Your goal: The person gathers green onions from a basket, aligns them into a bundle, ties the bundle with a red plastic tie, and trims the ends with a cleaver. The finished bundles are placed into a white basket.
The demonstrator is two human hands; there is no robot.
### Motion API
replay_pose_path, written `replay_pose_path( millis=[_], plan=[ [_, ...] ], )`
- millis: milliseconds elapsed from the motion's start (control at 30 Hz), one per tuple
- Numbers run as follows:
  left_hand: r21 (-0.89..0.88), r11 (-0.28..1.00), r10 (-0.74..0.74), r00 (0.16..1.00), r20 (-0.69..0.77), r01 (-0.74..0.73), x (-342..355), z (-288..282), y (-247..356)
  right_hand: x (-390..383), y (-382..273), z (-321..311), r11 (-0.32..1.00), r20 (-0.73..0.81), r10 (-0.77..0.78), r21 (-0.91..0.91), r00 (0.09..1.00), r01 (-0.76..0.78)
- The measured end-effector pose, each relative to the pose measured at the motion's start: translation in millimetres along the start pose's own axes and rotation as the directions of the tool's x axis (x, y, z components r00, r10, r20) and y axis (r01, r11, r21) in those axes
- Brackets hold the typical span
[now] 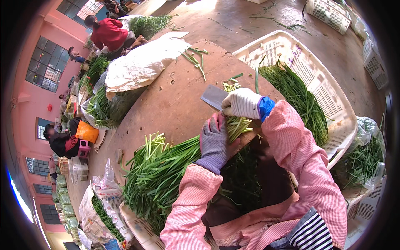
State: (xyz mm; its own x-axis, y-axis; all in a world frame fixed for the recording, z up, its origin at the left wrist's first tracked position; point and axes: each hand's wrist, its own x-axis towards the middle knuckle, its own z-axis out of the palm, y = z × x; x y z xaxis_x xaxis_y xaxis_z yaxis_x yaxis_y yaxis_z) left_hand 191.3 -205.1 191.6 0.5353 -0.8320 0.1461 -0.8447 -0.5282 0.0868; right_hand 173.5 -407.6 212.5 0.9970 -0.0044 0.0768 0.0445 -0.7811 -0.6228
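Note:
My left hand point(213, 141), in a purple-grey glove, is closed on a bundle of green stalks point(238, 125) with pale cut ends, at the board's near edge. My right hand point(241, 102), in a white glove with a blue cuff, grips a cleaver point(210, 96) beside my left fingertips, its broad blade lying over the wooden board point(162, 100). Short cut pieces point(231, 85) and loose leaves point(196, 62) lie beyond the blade. A large pile of greens point(162, 175) sits left of my left hand, its pale ends upward. My pink checked sleeves cover both forearms.
A white crate point(308, 87) of greens stands right of the board; bagged greens point(362, 152) lie farther right. A white sack point(141, 62) rests at the back left. A person in red point(108, 35) and another seated person point(62, 141) are among bundles on the left. More crates point(329, 14) stand behind.

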Motion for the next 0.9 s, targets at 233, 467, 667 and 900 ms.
replay_pose_path(
  millis=[233,467,667,900],
  plan=[
    [-0.061,0.998,-0.023,0.996,-0.08,0.018,-3.4,-9.6,-10.9,-6.2,22.4,26.2,0.956,-0.165,0.091,0.291,0.982,-0.039],
    [0.084,0.996,-0.02,1.0,0.016,0.018,-11.0,-11.8,-18.3,-2.7,23.3,29.7,0.888,-0.13,0.178,0.449,0.975,-0.103],
    [0.035,0.999,0.011,1.0,0.002,-0.011,-9.6,-10.2,-19.0,0.6,20.0,16.7,0.896,0.077,0.189,0.396,0.979,-0.204],
    [0.02,0.998,0.052,0.998,-0.043,-0.051,-13.6,-14.5,-23.5,-5.4,26.5,39.8,0.787,-0.12,0.24,0.604,0.963,-0.121]
  ],
)
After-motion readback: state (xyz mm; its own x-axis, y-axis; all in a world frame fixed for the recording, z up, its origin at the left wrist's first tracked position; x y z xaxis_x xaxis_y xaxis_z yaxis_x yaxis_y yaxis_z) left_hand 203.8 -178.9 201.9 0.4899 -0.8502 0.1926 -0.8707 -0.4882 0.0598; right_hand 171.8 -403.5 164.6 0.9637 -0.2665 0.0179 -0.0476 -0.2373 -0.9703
